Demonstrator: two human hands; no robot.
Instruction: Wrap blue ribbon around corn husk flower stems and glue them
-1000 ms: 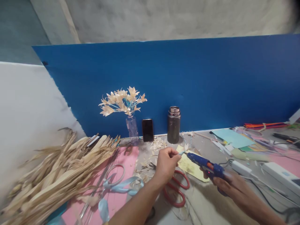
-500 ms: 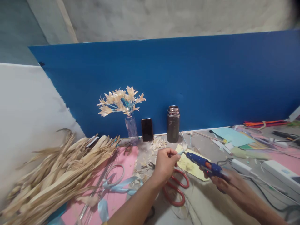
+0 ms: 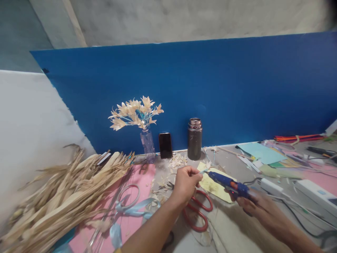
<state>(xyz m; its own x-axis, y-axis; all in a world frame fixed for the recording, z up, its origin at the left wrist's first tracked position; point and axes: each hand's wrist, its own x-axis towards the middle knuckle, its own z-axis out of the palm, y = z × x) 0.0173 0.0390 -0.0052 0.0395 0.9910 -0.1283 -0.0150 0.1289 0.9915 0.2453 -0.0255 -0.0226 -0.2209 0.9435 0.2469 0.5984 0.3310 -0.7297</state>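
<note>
My left hand (image 3: 185, 184) pinches a thin light-blue stem (image 3: 203, 171) between thumb and fingers, above the red-handled scissors (image 3: 198, 212). My right hand (image 3: 256, 203) grips a blue hot glue gun (image 3: 229, 182), whose nozzle touches the tip of the stem. Under the gun lies a yellow paper sheet (image 3: 214, 186). Small bits of dried leaf lie scattered on the table around my left hand.
A pile of dried leaves (image 3: 60, 196) fills the left. A vase of handmade flowers (image 3: 137, 116), a phone (image 3: 165, 145) and a dark flask (image 3: 195, 139) stand against the blue board (image 3: 237, 88). Pink paper (image 3: 137, 182), ribbon (image 3: 131, 211), a power strip (image 3: 313, 193) and coloured sheets lie around.
The glue gun and my right hand have shifted slightly left toward the stem. My left hand has stayed nearly still.
</note>
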